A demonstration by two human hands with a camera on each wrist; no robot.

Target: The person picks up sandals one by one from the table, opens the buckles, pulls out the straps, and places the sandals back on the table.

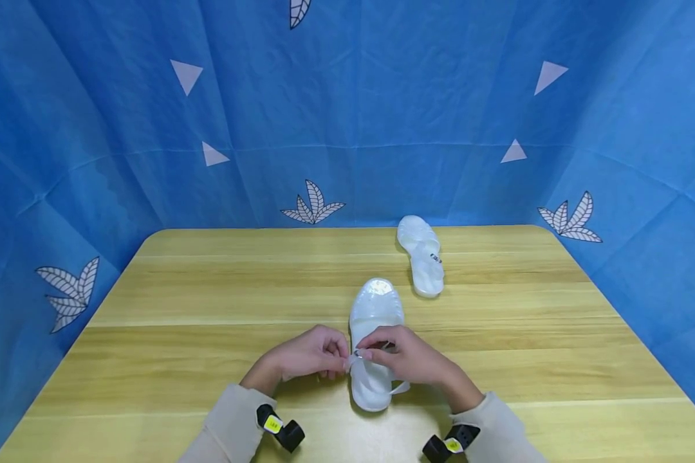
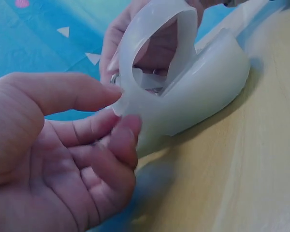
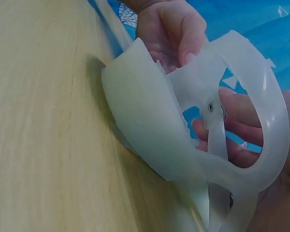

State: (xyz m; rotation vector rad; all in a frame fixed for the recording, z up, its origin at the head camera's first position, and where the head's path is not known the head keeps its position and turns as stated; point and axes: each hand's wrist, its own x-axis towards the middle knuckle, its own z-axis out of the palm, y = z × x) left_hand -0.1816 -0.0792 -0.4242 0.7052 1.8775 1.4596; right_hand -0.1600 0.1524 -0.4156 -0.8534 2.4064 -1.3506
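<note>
A white translucent jelly sandal (image 1: 378,312) lies sole down on the table, toe pointing away, between my two hands. At its left side my left hand (image 1: 317,352) pinches the end of the ankle strap (image 1: 354,360) between thumb and forefinger. My right hand (image 1: 408,354) reaches across the sandal and pinches the strap beside a small metal buckle (image 1: 358,353). In the right wrist view a metal eyelet (image 3: 210,107) shows on the strap close to the right fingers. The left wrist view shows the strap loop standing above the heel, with the right fingers partly hidden behind it.
A second white sandal (image 1: 427,269) lies farther back, to the right, near the table's far edge. The wooden table (image 1: 208,289) is enclosed by a blue patterned cloth (image 1: 382,96). Black wrist cameras (image 1: 289,436) sit on both sleeves.
</note>
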